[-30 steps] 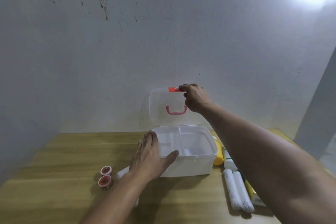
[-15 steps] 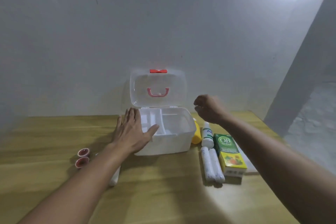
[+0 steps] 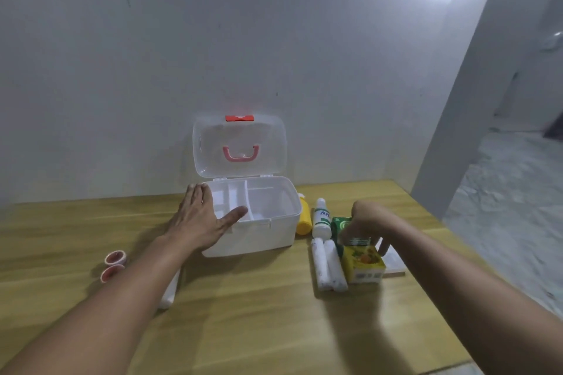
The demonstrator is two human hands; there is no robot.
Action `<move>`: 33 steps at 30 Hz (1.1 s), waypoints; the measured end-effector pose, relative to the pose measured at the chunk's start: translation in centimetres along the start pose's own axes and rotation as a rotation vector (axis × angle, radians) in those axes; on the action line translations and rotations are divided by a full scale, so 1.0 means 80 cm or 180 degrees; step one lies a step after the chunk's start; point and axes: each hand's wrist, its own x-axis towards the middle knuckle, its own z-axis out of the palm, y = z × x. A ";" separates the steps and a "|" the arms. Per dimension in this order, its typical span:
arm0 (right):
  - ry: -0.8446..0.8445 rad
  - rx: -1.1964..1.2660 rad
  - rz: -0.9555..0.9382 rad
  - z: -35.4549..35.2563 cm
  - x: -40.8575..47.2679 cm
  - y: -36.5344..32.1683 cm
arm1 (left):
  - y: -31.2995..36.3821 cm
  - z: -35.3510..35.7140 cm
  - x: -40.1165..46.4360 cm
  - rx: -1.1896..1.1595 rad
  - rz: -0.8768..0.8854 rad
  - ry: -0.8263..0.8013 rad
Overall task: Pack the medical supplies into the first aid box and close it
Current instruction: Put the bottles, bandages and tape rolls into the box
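The white first aid box (image 3: pixel 286 218) stands open at the back of the wooden table, its clear lid (image 3: pixel 240 146) with a red latch upright against the wall. Its divided tray looks bare. My left hand (image 3: pixel 201 219) lies flat on the box's left front corner, fingers spread, thumb over the rim. To the right of the box, my right hand (image 3: pixel 368 222) reaches down over a green and yellow carton (image 3: pixel 364 263), fingers curled around its far end. The carton lies on the table.
A yellow bottle (image 3: pixel 304 219) and a white bottle (image 3: pixel 321 219) lie beside the box. Two white rolls (image 3: pixel 327 265) lie left of the carton and a flat white packet (image 3: pixel 394 262) lies right of it. Two small red pots (image 3: pixel 114 265) and another white roll (image 3: pixel 169 292) are near my left forearm.
My right hand let go of the raised lid, swung down to the right and closed over the carton. My left hand stayed on the box. The camera tilted down and right.
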 end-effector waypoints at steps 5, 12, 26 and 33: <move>0.1039 -0.0281 -0.0389 -0.043 -0.011 -0.022 | 0.002 -0.005 -0.005 0.0059 0.0016 -0.0089; 0.1198 -0.0692 -0.1824 -0.072 -0.022 -0.118 | 0.011 -0.011 -0.010 0.0314 0.0077 -0.0090; 0.0434 -0.1335 -0.2346 0.001 0.018 -0.198 | 0.009 -0.006 -0.005 0.0471 0.0125 -0.0055; 0.0561 -0.1624 -0.2437 -0.006 0.015 -0.185 | 0.007 -0.013 0.001 0.0243 -0.0021 -0.0178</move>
